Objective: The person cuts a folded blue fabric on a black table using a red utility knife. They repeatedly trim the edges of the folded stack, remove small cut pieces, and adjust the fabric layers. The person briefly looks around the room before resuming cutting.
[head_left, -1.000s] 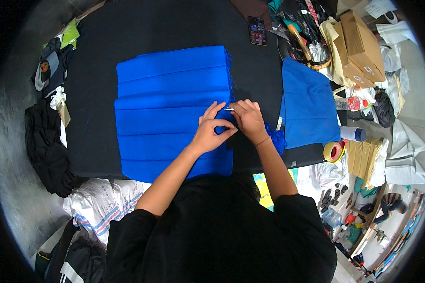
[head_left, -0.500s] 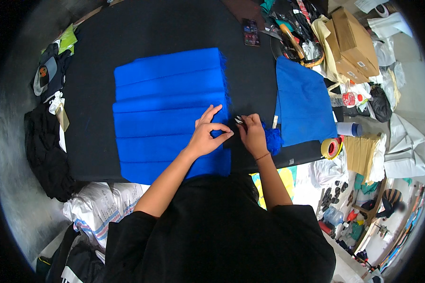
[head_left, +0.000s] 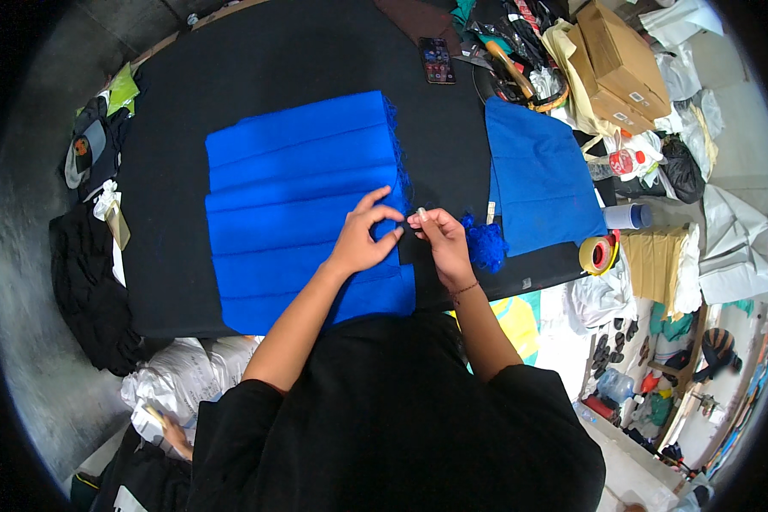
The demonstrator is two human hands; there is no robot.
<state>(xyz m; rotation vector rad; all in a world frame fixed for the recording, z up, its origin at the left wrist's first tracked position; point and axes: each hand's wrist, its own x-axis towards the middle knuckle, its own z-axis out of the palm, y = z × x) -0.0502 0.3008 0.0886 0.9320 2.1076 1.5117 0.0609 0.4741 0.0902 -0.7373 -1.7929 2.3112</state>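
Note:
A bright blue fabric stack [head_left: 294, 205] with crosswise folds lies on the black-covered table, its right edge frayed into loose threads. Resting on that edge is my left hand [head_left: 360, 241], fingers spread, with a small gap between thumb and forefinger. Just to its right, my right hand [head_left: 445, 243] is closed around small metal thread snips [head_left: 421, 214], mostly hidden by the fingers. The fingertips of both hands nearly meet at the frayed edge. Beside my right wrist sits a tangled clump of blue thread [head_left: 486, 246].
Right of the clump lies a duller blue cloth piece [head_left: 542, 179]. A phone [head_left: 437, 61] is at the far side. Tape rolls [head_left: 597, 254], a cup [head_left: 628, 217] and cardboard boxes [head_left: 619, 68] crowd the right. Another person's hand [head_left: 176, 437] shows by white sacks [head_left: 175, 375] at lower left.
My right hand has moved left with the snips, up to the frayed edge. My left thumb and forefinger have parted from a pinch. Another person's hand has appeared at lower left.

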